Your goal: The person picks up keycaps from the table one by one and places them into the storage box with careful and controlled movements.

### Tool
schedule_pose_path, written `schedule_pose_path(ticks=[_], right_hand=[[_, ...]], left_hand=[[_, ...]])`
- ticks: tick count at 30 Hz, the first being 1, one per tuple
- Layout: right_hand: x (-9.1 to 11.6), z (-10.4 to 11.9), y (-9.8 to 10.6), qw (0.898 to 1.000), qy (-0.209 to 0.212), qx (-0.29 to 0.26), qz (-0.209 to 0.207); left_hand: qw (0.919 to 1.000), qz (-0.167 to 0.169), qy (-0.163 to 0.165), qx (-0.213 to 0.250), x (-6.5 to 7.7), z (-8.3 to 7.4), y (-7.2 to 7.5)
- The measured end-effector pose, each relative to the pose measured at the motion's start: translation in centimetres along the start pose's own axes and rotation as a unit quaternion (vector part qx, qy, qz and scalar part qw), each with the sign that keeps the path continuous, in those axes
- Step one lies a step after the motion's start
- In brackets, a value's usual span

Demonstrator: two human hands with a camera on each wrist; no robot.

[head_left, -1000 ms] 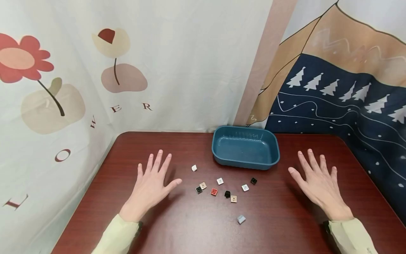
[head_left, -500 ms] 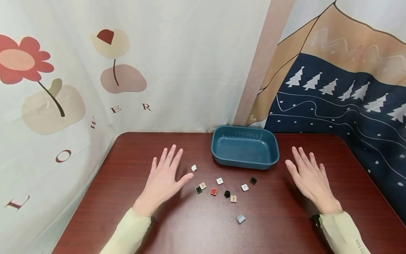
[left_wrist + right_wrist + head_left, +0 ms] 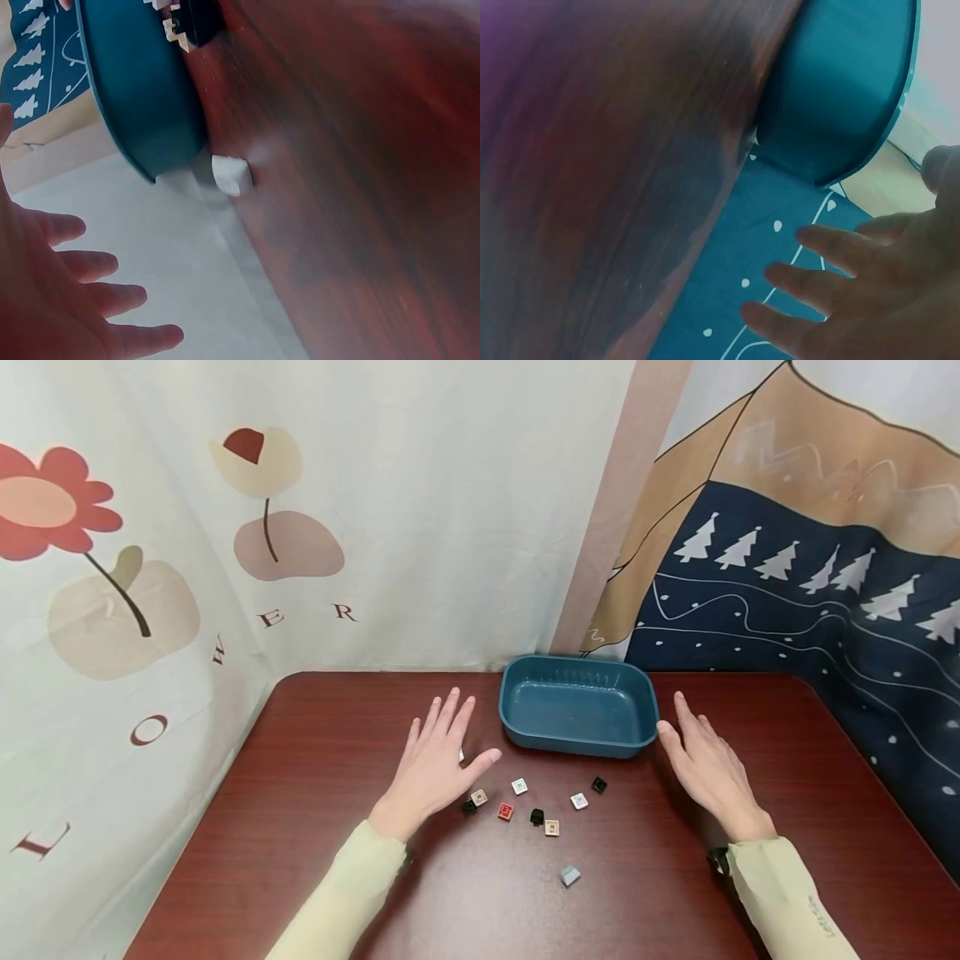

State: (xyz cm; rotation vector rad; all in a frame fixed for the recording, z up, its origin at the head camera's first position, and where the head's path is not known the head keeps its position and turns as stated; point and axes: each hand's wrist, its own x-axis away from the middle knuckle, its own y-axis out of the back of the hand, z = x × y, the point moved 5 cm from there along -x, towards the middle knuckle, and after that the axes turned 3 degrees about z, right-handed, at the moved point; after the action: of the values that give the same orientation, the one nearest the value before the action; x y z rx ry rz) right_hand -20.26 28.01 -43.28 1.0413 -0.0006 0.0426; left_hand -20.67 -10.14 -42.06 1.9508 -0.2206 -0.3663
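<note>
Barely does a white keycap [image 3: 461, 757] show in head view; left hand [image 3: 431, 770] intervenes.

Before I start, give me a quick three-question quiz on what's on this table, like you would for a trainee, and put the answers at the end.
1. True or false: the small red piece lies on the table, outside the blue tray.
2. What colour is the piece nearest the bottom edge of the head view? a) red b) light grey c) black
3. What are the left hand and the right hand holding?

Key:
1. True.
2. b, the light grey piece.
3. Nothing; both hands have their fingers extended.
</note>
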Motion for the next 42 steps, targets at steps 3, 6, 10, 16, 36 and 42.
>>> schedule_pose_path(ticks=[3, 6, 10, 16, 36, 42], right_hand=[[-0.3, 0.2, -0.2, 1.0, -0.013, -0.001, 0.004], [-0.4, 0.2, -0.3, 1.0, -0.022, -0.002, 0.005], [-0.7, 0.4, -0.4, 1.0, -0.022, -0.006, -0.001], [-0.8, 0.5, -0.4, 1.0, -0.006, -0.014, -0.017], [-1.0, 1.3, -0.7, 1.0, -0.008, -0.002, 0.0], [-1.0, 1.9, -0.9, 1.0, -0.005, -0.004, 0.009]], left_hand=[[1.0, 0.006, 0.001, 0.007, -0.9, -0.4, -0.7], [0.9997, 0.02, 0.005, 0.014, -1.7, -0.8, -1.5], [0.9989, 0.039, 0.015, 0.02, -2.9, -1.2, -2.2], [0.9968, 0.07, 0.03, 0.024, -4.5, -1.7, -2.9], [0.9927, 0.113, 0.042, 0.0, -4.9, -1.5, -4.0], [0.9936, 0.105, 0.042, -0.003, -4.0, -1.1, -3.6]])
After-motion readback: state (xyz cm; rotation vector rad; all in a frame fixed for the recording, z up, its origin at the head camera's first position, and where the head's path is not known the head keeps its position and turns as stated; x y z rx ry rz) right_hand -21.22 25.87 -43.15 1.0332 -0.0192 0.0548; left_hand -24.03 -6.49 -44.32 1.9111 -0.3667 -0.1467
